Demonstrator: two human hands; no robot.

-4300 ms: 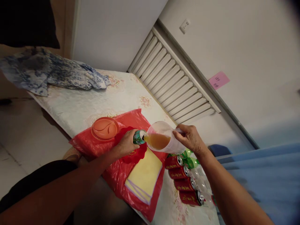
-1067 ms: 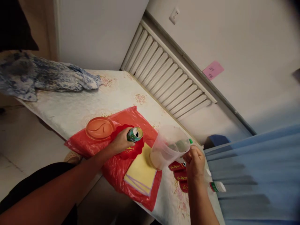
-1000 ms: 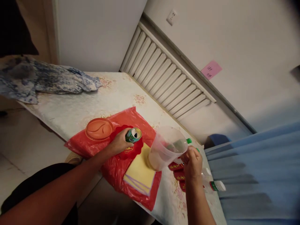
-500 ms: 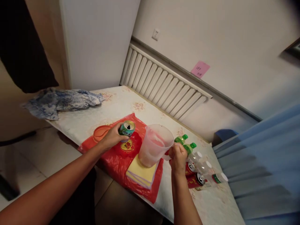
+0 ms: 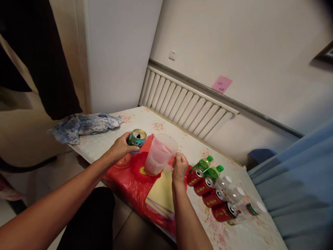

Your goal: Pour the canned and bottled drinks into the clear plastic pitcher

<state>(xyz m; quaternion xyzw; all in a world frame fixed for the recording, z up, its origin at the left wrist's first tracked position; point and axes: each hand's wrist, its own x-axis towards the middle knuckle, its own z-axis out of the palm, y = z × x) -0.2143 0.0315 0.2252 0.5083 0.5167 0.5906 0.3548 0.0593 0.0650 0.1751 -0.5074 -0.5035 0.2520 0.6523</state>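
Note:
An opened green-blue can [image 5: 136, 140] is held in my left hand [image 5: 121, 150], its top tilted toward me. My right hand [image 5: 180, 166] is closed at the handle side of a translucent pitcher [image 5: 158, 156], which is tilted a little. Below the pitcher lie a red plastic bag [image 5: 127, 185] and a folded yellow cloth [image 5: 162, 194]. Part of a round red lid [image 5: 123, 161] shows on the bag below my left hand and forearm.
Red cans [image 5: 213, 198], green bottles [image 5: 213, 172] and clear bottles [image 5: 235, 194] lie on the flowered tablecloth [image 5: 197, 208] at the right. A blue-white cloth [image 5: 88, 126] rests at the far left. Behind the table is a radiator [image 5: 182, 100].
The pitcher and my right hand have moved left, closer to the can, uncovering more of the red cans. The camera view has also shifted.

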